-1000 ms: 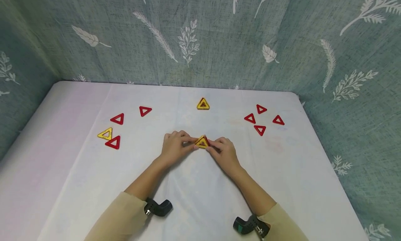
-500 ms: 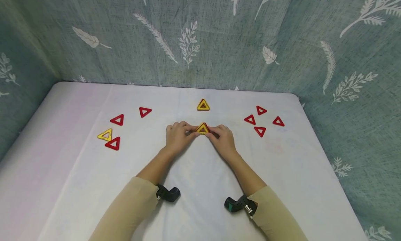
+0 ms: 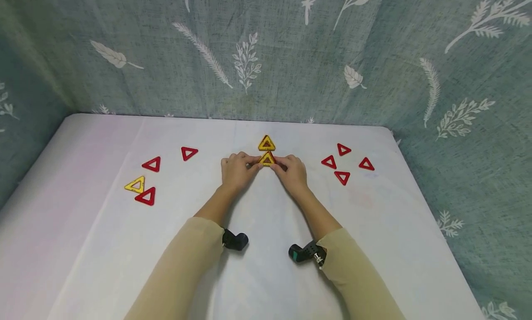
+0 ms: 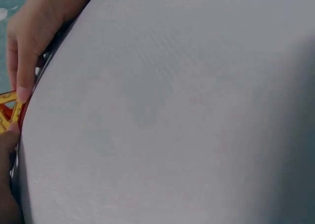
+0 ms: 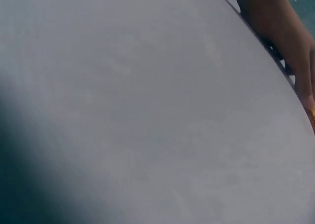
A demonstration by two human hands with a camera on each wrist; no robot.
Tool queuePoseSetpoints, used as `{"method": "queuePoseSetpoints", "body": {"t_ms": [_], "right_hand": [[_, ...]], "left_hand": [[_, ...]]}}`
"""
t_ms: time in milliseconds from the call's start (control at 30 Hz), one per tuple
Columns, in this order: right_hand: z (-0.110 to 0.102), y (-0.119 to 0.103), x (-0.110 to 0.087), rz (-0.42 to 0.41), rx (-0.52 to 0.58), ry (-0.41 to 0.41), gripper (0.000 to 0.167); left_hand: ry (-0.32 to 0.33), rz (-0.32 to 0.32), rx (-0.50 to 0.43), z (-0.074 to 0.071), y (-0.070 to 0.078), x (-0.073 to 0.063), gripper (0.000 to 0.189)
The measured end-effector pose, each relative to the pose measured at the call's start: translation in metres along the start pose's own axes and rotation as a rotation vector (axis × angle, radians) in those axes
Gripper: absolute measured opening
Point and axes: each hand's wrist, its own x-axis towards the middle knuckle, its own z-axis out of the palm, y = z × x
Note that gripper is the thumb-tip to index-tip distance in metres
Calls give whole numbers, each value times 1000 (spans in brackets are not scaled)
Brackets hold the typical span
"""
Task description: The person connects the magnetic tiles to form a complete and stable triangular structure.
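A small yellow-and-red triangle piece [image 3: 267, 159] lies on the white table [image 3: 266, 274], pinched from both sides. My left hand [image 3: 237, 170] holds its left corner and my right hand [image 3: 291, 171] its right corner. Its tip sits just below a second yellow triangle [image 3: 266, 143] farther back; whether the two touch is unclear. In the left wrist view a fingertip [image 4: 22, 93] rests on the yellow triangle's edge [image 4: 9, 110] at the far left. The right wrist view shows mostly table cloth and my right hand [image 5: 288, 42] along the right edge.
Several red triangles [image 3: 342, 163] lie at the right. On the left lie red triangles [image 3: 152, 164], [image 3: 189, 153], [image 3: 146, 196] and a yellow one [image 3: 135, 185]. A leaf-patterned green cloth wall [image 3: 266, 57] encloses the table behind and at both sides.
Both hands slid the pinched triangle piece away from me across the table, from mid-table up to just below the yellow triangle at the back. My arms stretched forward.
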Motion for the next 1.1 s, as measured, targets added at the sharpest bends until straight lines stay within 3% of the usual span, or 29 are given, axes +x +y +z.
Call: {"method": "queuePoseSetpoints", "body": {"t_ms": [233, 433, 767, 933, 1100], "right_hand": [[-2, 2, 3, 7, 14, -15, 33], [-5, 4, 1, -5, 87, -19, 42], [-9, 11, -6, -4, 158, -59, 48], [-12, 14, -12, -13, 274, -30, 45], [-16, 17, -19, -28, 336, -22, 44]], "left_hand": [[0, 5, -10, 0, 0, 0, 36], [12, 32, -75, -3, -6, -3, 43], [23, 78, -177, -8, -17, -20, 43], [11, 108, -201, -13, -25, -30, 46], [17, 126, -287, -21, -37, -43, 48]]}}
